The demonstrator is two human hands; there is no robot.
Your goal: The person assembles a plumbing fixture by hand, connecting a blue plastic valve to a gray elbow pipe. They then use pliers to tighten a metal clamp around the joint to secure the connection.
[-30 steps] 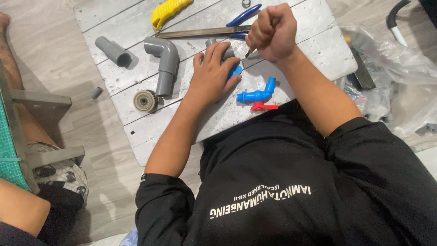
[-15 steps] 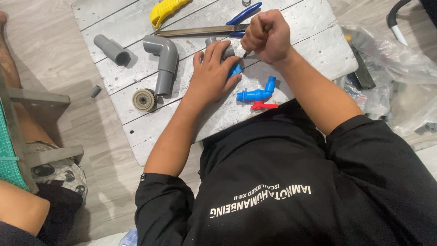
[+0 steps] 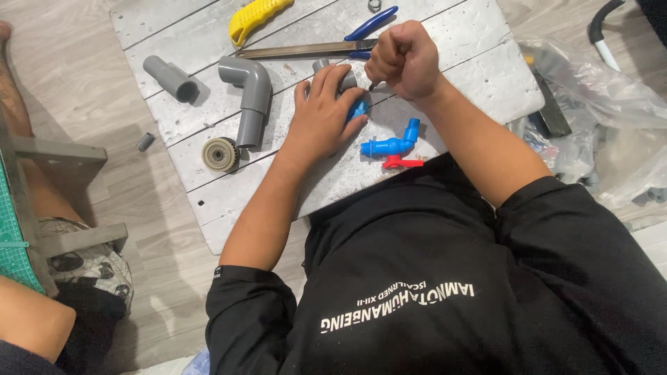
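My left hand (image 3: 321, 119) lies palm-down on a white wooden board (image 3: 458, 83), covering and gripping a small grey fitting (image 3: 326, 66) with a blue part (image 3: 358, 109) showing under the fingers. My right hand (image 3: 406, 59) is a closed fist around a thin dark tool. The tool's tip (image 3: 372, 86) points down at the fitting, just beside my left fingertips. A blue tap with a red handle (image 3: 392, 147) lies on the board just in front of my chest.
On the board lie a grey elbow pipe (image 3: 250, 90), a short grey pipe (image 3: 170, 78), a round spool (image 3: 220, 154), a yellow-handled saw (image 3: 258, 15) and blue-handled pliers (image 3: 372, 24). A clear plastic bag (image 3: 597, 104) is at the right. Another person's leg (image 3: 31, 319) is at the lower left.
My right fist has come down and slightly left, bringing the tool tip closer to the fitting. My left hand stays pressed on the fitting.
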